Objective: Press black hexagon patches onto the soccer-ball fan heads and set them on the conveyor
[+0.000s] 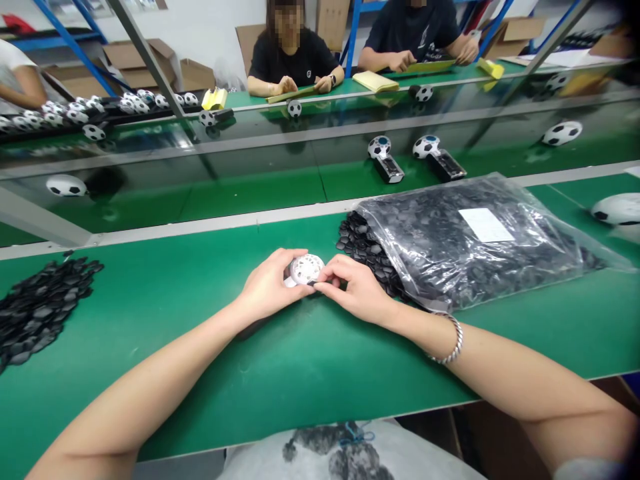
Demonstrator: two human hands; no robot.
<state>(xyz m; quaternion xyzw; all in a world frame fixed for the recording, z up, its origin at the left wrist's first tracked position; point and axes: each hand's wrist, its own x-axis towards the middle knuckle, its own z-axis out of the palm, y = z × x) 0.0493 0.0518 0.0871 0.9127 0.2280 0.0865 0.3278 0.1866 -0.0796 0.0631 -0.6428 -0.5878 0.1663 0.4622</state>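
The left hand (pixel 267 285) holds the round white part (pixel 306 269) tight; the right hand (pixel 353 288) pinches a small black piece (barely seen), so press gently and straight

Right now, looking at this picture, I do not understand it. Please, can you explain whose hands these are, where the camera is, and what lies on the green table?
The camera sits on a person's head and looks down at that person's own bare hands. The left hand and the right hand together hold a small white round part. On the green table a clear bag of small black pieces lies to the right, and a loose pile of black pieces to the left. Beyond, football-patterned items rest on a belt, and other people work opposite.
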